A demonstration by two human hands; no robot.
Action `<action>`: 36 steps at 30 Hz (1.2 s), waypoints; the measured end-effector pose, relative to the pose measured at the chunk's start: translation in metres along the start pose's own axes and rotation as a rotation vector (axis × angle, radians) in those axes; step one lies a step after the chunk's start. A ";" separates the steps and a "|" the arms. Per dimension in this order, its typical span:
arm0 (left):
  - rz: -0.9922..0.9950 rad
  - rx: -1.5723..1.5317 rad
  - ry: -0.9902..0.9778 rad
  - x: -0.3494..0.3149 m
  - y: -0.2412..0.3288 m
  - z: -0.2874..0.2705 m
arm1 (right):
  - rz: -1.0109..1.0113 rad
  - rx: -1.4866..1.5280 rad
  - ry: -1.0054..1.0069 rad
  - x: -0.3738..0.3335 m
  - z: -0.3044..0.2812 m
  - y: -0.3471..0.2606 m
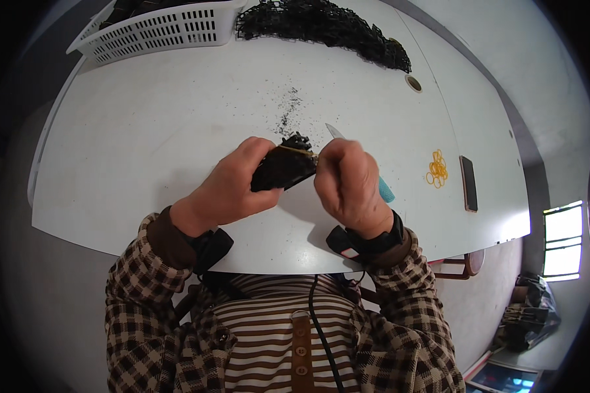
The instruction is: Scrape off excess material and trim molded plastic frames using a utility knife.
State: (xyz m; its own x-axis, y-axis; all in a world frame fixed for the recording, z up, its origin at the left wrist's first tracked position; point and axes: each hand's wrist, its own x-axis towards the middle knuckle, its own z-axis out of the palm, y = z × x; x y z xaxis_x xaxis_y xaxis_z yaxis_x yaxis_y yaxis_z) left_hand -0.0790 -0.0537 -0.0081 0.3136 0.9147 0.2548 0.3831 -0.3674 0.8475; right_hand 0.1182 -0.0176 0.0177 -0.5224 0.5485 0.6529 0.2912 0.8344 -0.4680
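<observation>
My left hand (226, 187) is wrapped round a stack of black plastic pieces (278, 169), held just above the table. A yellow rubber band (296, 150) stretches across the stack near its jagged far end. At the stack's right edge, the fingers of my right hand (351, 180) are closed, pinching the end of the rubber band. A knife shows on both sides of my right hand: its blade (334, 131) beyond the fingers and its teal handle (386, 190) by the wrist. Its middle is hidden by the hand, and it appears to lie on the table.
Black crumbs (288, 108) are scattered on the white table (131, 144). A white slotted basket (157, 36) and a heap of black plastic mesh pieces (321, 26) stand along the far side. To the right lie yellow rubber bands (437, 169), a phone (468, 183) and a round table hole (413, 83).
</observation>
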 end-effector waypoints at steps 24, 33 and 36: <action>-0.216 -1.121 0.244 0.024 -0.025 0.054 | 1.174 -0.294 -0.200 -0.100 -0.232 0.215; -0.335 -1.491 0.264 -0.006 -0.062 0.007 | 0.332 -0.527 0.048 -0.061 -0.105 0.088; -0.358 -1.490 0.281 -0.008 -0.057 0.006 | 0.060 -0.300 -0.061 -0.045 -0.051 0.025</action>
State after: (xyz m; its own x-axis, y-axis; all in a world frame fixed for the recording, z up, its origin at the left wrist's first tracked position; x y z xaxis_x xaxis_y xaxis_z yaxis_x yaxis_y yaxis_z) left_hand -0.0983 -0.0408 -0.0609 0.1659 0.9785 -0.1229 -0.8307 0.2058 0.5172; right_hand 0.1900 -0.0187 0.0070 -0.5416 0.6010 0.5878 0.5423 0.7841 -0.3019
